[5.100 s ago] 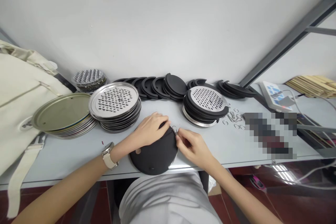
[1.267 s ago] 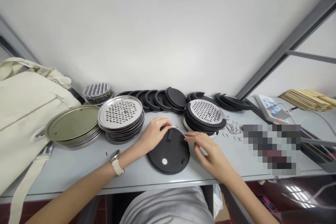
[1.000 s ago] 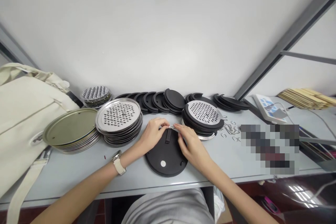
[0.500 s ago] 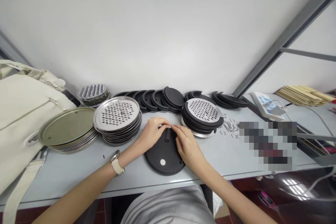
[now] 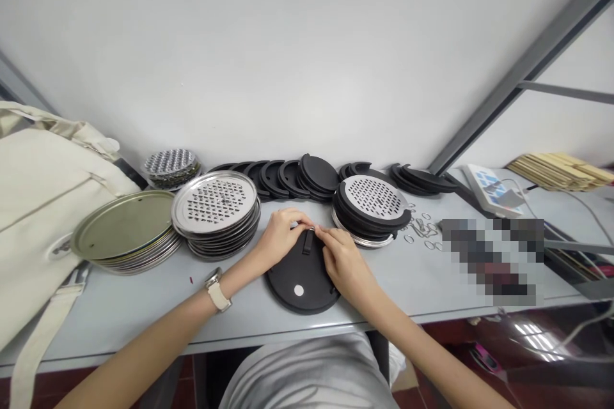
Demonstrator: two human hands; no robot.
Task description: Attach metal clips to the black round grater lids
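A round black disc [image 5: 313,275] lies on the table in front of me, with a white dot [image 5: 299,290] near its front edge. A short black strap loop [image 5: 307,243] lies on its far part. At the strap's far end, both hands pinch a small shiny metal ring [image 5: 311,228], mostly covered by the fingertips. My left hand [image 5: 283,234] is closed on it from the left, thumb and forefinger together. From the right, my right hand [image 5: 346,260] has its fingertips pressed to the same spot, other fingers curled above the disc's right edge.
Loose metal rings [image 5: 425,229] lie to the right, beside stacked black holders topped by a grater plate [image 5: 377,197]. Left are stacked grater discs [image 5: 215,203], green lids [image 5: 125,223] and a cream bag [image 5: 52,204]. Black holders [image 5: 273,177] line the wall.
Both hands stay at the strap's far end; the right fingers have shifted slightly and curled more. The whole view has tilted a little. The disc rests in the same place.
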